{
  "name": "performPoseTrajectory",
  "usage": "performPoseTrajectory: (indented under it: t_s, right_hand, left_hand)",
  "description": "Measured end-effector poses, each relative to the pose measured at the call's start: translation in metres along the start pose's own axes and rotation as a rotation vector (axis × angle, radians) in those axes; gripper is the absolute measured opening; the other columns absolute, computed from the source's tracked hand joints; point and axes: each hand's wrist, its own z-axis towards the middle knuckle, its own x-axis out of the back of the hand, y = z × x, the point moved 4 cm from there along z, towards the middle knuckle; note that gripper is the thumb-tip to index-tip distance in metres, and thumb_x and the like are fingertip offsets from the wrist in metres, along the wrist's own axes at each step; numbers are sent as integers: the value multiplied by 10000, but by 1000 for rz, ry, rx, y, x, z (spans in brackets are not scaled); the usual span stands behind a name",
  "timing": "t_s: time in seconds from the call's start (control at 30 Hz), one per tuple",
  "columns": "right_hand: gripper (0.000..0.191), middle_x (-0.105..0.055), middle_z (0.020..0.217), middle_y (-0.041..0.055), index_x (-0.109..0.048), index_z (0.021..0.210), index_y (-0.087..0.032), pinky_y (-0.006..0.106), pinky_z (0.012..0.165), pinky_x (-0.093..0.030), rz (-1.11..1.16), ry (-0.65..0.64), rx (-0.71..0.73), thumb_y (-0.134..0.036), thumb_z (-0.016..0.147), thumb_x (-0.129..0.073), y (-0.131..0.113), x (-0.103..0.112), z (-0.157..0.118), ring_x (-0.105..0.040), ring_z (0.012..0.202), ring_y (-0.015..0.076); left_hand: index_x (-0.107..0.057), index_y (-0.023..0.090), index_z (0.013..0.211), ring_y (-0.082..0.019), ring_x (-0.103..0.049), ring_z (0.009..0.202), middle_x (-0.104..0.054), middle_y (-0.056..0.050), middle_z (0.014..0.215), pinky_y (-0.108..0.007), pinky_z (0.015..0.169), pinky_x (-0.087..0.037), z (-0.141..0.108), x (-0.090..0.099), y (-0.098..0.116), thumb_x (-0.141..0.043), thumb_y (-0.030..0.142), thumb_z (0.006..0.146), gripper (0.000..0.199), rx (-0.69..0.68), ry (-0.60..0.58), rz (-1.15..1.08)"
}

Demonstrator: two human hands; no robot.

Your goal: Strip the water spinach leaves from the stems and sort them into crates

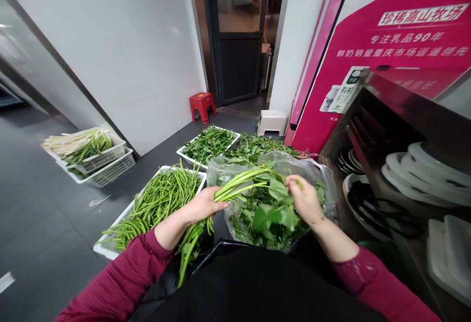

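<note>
My left hand [202, 205] is closed around a bunch of long leafy green stems [241, 184], whose lower ends hang down past my wrist. My right hand [304, 199] is pinched at the leafy side of the bunch, with a bit of pale green stem showing at the fingers. Below both hands a clear plastic bag [329, 174] lies open, full of leafy greens [270, 221]. To the left, a white basket [106, 249] holds a heap of trimmed green stems [165, 197]. Beyond it, a white tray [180, 152] is filled with picked leaves [211, 144].
More loose greens [259, 146] lie behind the bag. Stacked baskets [112, 170] with scallions [79, 144] stand at the left. A red stool [202, 106] and a white stool [272, 121] are near the door [239, 67]. Shelves with white plates [423, 174] flank my right.
</note>
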Motion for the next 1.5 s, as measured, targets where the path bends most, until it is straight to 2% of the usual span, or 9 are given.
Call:
performPoseTrajectory:
  t_s: [0.07, 0.13, 0.27, 0.53, 0.83, 1.1, 1.2, 1.37, 1.5]
  right_hand:
    - [202, -524, 690, 9, -486, 894, -174, 257, 598, -434, 56, 205, -104, -278, 898, -313, 1, 18, -2, -518, 622, 130]
    - [152, -541, 767, 34, -496, 935, -180, 287, 674, -429, -37, 251, 96, -259, 886, -376, -20, 29, -1, -528, 721, 151]
    - [217, -568, 860, 78, -544, 1035, -173, 318, 716, -388, -427, -153, 724, -154, 867, -407, -77, 2, 0, -499, 792, 176]
    - [270, -563, 978, 121, -550, 1042, -115, 326, 698, -374, -642, -260, 913, -96, 871, -341, -75, -43, 1, -473, 817, 193]
    - [180, -527, 693, 79, -557, 835, -131, 332, 618, -380, -410, -290, 679, -199, 847, -391, -62, -59, -17, -460, 696, 199]
    - [238, -275, 484, -67, -324, 625, -211, 210, 381, -261, 790, -64, -523, -373, 798, -348, -17, -46, -24, -273, 388, 79]
    - [274, -290, 446, -68, -377, 580, -198, 202, 386, -250, 632, -114, -510, -387, 775, -413, -6, -4, -26, -272, 388, 72]
    - [123, -614, 740, 11, -637, 777, -177, 231, 628, -433, 337, -807, -147, -276, 713, -602, -52, 41, -42, -549, 660, 123]
    - [146, -620, 736, 15, -649, 787, -211, 250, 660, -456, 92, -656, 69, -300, 793, -533, -49, 68, -23, -579, 679, 139]
  left_hand:
    - [-484, 149, 822, -83, -423, 450, -451, 56, 576, -200, 421, -341, 0, 0, -2, -580, 426, 694, 320, 11, -14, -2]
    - [-495, 147, 819, -86, -430, 458, -460, 51, 583, -200, 424, -345, 0, -1, 0, -593, 420, 682, 320, 5, -30, 24]
    - [-503, 152, 811, -81, -427, 457, -462, 56, 574, -195, 423, -343, 4, -7, 9, -604, 382, 678, 283, -40, -88, 12]
    - [-469, 164, 763, -65, -390, 411, -443, 75, 513, -191, 399, -333, 7, -21, 9, -635, 379, 668, 288, -12, -150, -216]
    - [-459, 162, 743, -67, -391, 433, -434, 75, 524, -195, 421, -318, 10, -19, 3, -620, 423, 671, 316, -7, -79, -153]
    - [-524, 143, 903, -97, -451, 558, -507, 32, 679, -212, 530, -384, -1, -14, 16, -557, 400, 736, 309, -123, -92, 13]
    - [-544, 140, 896, -151, -516, 748, -567, -14, 817, -248, 699, -425, -6, -3, 13, -539, 389, 751, 288, -171, -51, 96]
    - [-537, 149, 900, -166, -513, 803, -578, -25, 866, -262, 760, -420, -5, 2, 10, -516, 379, 769, 265, -211, -42, 151]
    - [-526, 151, 915, -163, -501, 789, -567, -30, 877, -260, 742, -413, -6, 1, 10, -499, 390, 783, 275, -251, -19, 178]
